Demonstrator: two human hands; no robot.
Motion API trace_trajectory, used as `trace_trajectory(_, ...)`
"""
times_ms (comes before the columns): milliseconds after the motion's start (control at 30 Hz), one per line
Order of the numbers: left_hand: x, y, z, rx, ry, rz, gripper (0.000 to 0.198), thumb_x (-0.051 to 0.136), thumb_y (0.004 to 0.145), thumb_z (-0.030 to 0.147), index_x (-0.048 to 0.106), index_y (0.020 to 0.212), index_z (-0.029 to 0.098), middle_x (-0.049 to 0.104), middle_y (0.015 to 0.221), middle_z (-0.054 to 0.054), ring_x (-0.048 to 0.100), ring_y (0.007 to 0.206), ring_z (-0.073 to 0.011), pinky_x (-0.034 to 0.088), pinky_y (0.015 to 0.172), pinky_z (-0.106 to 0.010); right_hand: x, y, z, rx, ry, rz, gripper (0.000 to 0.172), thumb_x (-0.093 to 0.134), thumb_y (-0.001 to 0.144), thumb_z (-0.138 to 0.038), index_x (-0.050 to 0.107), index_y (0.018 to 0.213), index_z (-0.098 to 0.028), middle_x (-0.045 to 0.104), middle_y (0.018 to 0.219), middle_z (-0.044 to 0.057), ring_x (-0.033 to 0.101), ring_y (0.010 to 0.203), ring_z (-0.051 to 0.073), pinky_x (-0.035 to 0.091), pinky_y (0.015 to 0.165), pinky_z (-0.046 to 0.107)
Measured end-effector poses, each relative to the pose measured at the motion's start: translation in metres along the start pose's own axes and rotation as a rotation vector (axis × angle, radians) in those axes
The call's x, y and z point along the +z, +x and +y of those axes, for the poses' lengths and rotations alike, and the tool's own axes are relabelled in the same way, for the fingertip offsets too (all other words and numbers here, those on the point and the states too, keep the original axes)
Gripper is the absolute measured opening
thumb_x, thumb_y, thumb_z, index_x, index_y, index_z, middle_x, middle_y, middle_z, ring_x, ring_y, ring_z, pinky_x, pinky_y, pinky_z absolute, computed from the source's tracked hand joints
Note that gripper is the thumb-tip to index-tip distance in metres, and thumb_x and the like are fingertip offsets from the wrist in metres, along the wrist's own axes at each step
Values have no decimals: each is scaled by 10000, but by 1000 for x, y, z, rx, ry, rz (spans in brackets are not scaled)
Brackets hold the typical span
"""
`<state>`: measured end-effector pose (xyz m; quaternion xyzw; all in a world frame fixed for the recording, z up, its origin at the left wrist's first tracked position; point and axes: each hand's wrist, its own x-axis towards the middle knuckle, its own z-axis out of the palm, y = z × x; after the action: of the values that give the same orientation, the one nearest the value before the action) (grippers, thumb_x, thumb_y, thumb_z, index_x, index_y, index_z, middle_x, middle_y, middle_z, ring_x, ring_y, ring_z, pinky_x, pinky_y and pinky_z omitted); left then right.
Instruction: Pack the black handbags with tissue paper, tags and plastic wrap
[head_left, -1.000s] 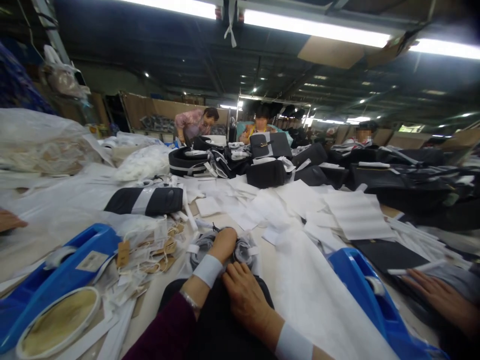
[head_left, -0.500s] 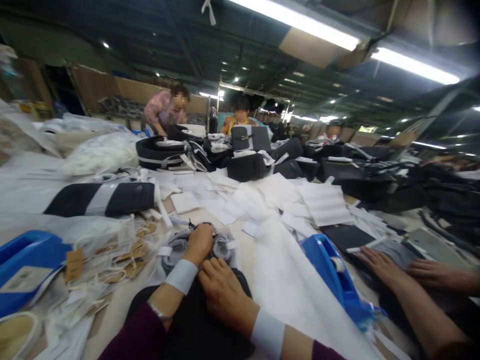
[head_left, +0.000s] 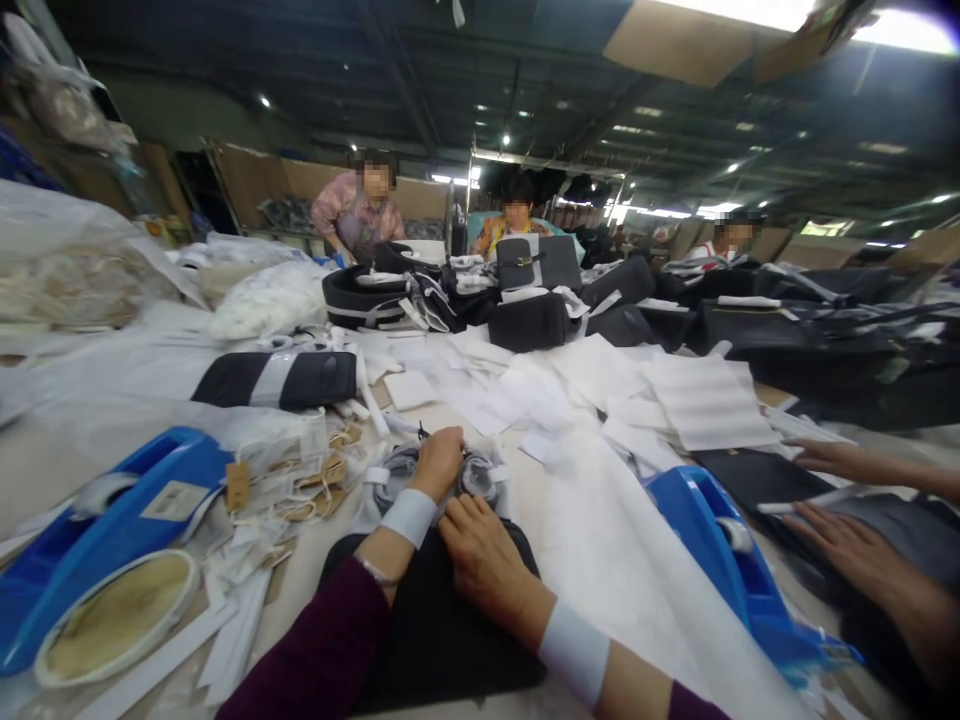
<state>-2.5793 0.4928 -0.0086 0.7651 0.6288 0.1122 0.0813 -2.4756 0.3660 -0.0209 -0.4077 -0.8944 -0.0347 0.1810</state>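
A black bag [head_left: 450,640] lies flat in front of me on the table. Beyond its far edge are two coiled grey straps [head_left: 394,480], partly wrapped in white material. My left hand [head_left: 439,464] reaches between the coils, fingers curled down; whatever they grip is hidden. Closer to me, my right hand [head_left: 491,560] bends its fingers at the bag's far edge, beside the right coil [head_left: 481,478]. Its fingertips are hidden too. Each wrist has a pale band around it.
Blue tape dispensers [head_left: 180,480] stand left and right [head_left: 720,550] of the bag. Cardboard tags [head_left: 238,485], a roll of tape [head_left: 116,618] and white foam sheets [head_left: 697,400] cover the table. A co-worker's hands [head_left: 855,540] rest on black material at right. Black bags [head_left: 529,320] are piled behind.
My view has turned left, so the scene sits farther right. Both my hands stay by the coiled straps, with little visible change. At right, the co-worker's hands have shifted over the black material.
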Motion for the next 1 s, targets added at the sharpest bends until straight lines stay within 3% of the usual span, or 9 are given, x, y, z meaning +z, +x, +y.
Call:
trace_trajectory(267, -10, -7, 7, 59, -46, 67, 252, 408, 807, 13, 606, 881, 148, 644, 908, -99, 616, 905, -204, 469, 812, -314, 3, -1, -2, 4, -2, 4, 185, 512, 734, -54, 556, 877, -163, 525, 914, 77, 424, 853, 225, 397, 802, 386)
trace_trajectory(400, -27, -38, 13, 166, -123, 167, 359, 369, 774, -42, 569, 997, 156, 573, 1093, -99, 525, 1087, -179, 419, 967, -297, 3, -3, -1, 7, -5, 59, 208, 479, 791, -64, 572, 961, -141, 540, 945, 97, 428, 865, 232, 397, 800, 376)
trace_trajectory(467, -36, -63, 9, 245, -194, 162, 364, 355, 772, -38, 548, 1005, 165, 562, 1082, -86, 520, 1061, -177, 424, 964, -299, 4, -5, -1, 23, 2, 91, 188, 448, 833, -76, 568, 964, -138, 541, 933, 96, 424, 850, 234, 396, 788, 373)
trace_trajectory(533, -47, -87, -2, 285, -251, 49, 349, 354, 755, -36, 530, 986, 158, 575, 1010, -80, 545, 969, -181, 451, 911, -310, 4, -7, 0, 38, 8, 113, 163, 420, 858, -83, 560, 912, -145, 535, 895, 90, 415, 821, 232, 393, 773, 372)
trace_trajectory(600, -58, -104, -14, 295, -235, -165, 317, 386, 769, -6, 517, 1015, 145, 593, 969, -75, 564, 910, -185, 463, 870, -312, 4, -10, -1, 43, 8, 130, 165, 401, 873, -88, 553, 893, -149, 529, 870, 85, 409, 803, 232, 388, 763, 372)
trace_trajectory(667, -69, -112, -22, 337, -166, -386, 257, 499, 811, 100, 521, 1065, 136, 607, 1007, -82, 575, 933, -198, 459, 872, -315, 4, -11, -2, 43, 7, 144, 165, 403, 882, -99, 554, 931, -143, 529, 870, 82, 410, 801, 232, 386, 766, 371)
trace_trajectory(733, -77, -113, -23, 372, -80, -547, 344, 657, 782, 256, 541, 1081, 133, 619, 1051, -89, 583, 960, -224, 459, 864, -315, 3, -12, -3, 46, 11, 159, 153, 422, 884, -115, 553, 959, -141, 530, 871, 79, 415, 804, 233, 386, 775, 369)
trace_trajectory(867, -80, -103, -18, 320, 20, -656, 559, 790, 665, 364, 577, 1118, 116, 656, 1059, -106, 604, 945, -264, 466, 832, -323, 2, -11, -7, 55, 14, 184, 132, 441, 879, -120, 554, 943, -146, 528, 865, 73, 427, 803, 230, 387, 771, 359)
trace_trajectory(1000, -74, -94, -19, 310, -67, -725, 529, 821, 610, 348, 647, 1067, 146, 690, 998, -49, 623, 907, -237, 475, 798, -287, 6, -14, -10, 57, 6, 182, 137, 443, 878, -113, 553, 946, -159, 537, 869, 67, 442, 807, 227, 384, 769, 354)
